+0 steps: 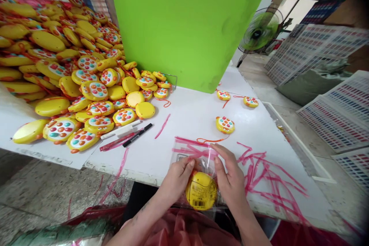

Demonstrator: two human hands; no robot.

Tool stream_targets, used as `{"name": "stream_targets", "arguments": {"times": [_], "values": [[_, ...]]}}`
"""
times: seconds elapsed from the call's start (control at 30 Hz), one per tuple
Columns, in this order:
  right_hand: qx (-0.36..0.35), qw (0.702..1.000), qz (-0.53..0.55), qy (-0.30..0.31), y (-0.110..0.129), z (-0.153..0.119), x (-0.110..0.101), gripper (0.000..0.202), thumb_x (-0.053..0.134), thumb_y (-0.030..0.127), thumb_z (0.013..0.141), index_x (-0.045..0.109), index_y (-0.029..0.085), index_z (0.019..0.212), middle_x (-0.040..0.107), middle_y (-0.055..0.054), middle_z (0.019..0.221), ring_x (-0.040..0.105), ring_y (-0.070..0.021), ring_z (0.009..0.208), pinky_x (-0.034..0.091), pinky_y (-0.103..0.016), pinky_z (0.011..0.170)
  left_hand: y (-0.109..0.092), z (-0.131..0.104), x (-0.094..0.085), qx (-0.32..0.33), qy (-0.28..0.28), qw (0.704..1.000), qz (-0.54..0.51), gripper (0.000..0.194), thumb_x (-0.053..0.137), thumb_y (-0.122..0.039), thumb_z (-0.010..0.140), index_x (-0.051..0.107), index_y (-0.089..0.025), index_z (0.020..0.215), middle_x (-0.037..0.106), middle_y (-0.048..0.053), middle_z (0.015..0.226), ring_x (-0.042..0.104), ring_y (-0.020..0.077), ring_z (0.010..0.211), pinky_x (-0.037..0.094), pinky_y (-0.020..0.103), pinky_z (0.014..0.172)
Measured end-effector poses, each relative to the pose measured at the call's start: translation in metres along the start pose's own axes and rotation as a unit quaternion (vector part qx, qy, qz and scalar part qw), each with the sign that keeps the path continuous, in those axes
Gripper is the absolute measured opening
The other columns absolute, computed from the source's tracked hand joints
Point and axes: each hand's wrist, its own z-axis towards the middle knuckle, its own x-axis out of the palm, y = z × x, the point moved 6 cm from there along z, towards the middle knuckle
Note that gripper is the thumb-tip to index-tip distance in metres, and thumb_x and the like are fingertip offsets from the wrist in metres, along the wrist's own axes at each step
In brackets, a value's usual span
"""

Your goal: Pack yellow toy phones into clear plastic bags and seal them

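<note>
A clear plastic bag [211, 165] with a pink strip along its top edge lies at the table's front edge, with a round yellow toy [201, 191] inside, its plain back and printed barcode facing up. My left hand [179, 175] pinches the bag's left side between thumb and fingers, above the toy. On the right side my right hand [230, 171] holds the bag, its thumb and index finger near the pink-edged top. Beyond the bag, a yellow toy with coloured buttons [225, 125] lies with an orange cord [211, 140].
A large pile of yellow toys [86, 61] fills the left. Markers [137, 135] lie beside it. A green panel [178, 27] stands behind. Pink strips [268, 180] are scattered at right. Two toys [250, 102] [223, 95] lie farther back; a fan [256, 34] stands beyond.
</note>
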Motion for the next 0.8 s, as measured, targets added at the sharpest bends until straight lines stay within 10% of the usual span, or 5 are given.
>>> {"name": "stream_targets", "arguments": {"times": [0.27,0.43,0.8], "values": [[-0.105,0.976,-0.137,0.134,0.007,-0.005,0.027,0.032,0.045,0.023,0.094,0.054,0.024,0.124,0.069,-0.005,0.098,0.059,-0.0208,0.090,0.041,-0.046,0.094,0.016,0.010,-0.005,0.016,-0.046,0.996,-0.070,0.033,0.045,-0.044,0.092,0.057,-0.015,0.080,0.061,0.002,0.076,0.055,0.0158,0.070,0.044,0.027,0.067],[-0.070,0.979,-0.169,0.088,-0.001,-0.001,0.020,0.022,0.047,0.027,0.094,0.060,0.021,0.110,0.068,-0.006,0.089,0.056,-0.0214,0.081,0.043,-0.039,0.075,0.016,0.011,-0.001,-0.018,0.025,0.990,-0.138,0.034,0.053,-0.048,0.087,0.057,-0.015,0.095,0.062,0.002,0.080,0.057,0.0155,0.070,0.045,0.028,0.069],[-0.156,0.974,-0.132,0.092,0.019,0.004,0.028,0.037,0.048,0.014,0.090,0.054,0.025,0.125,0.067,-0.006,0.106,0.053,-0.0248,0.108,0.043,-0.048,0.094,0.011,0.012,-0.003,0.019,0.061,0.993,-0.100,0.034,0.049,-0.041,0.090,0.064,-0.016,0.109,0.066,0.005,0.096,0.058,0.0196,0.092,0.045,0.032,0.086]]}}
